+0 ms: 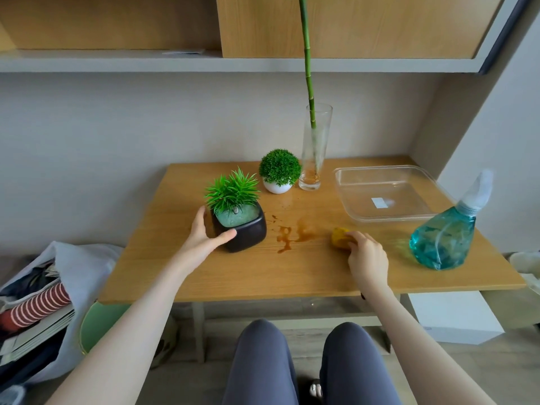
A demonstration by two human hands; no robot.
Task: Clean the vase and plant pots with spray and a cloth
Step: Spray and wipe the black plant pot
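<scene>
Gripping the glossy square black pot [244, 233], left hand [204, 235]; right hand [366, 255] fingers pinch crumpled yellow cloth [339, 237].

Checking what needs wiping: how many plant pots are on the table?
2: a black pot gripped by the left hand, and a white pot beside the vase.

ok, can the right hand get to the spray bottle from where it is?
Probably yes. The right hand grips the yellow cloth, and the spray bottle stands just to its right with bare table between. It would need to drop the cloth first.
</scene>
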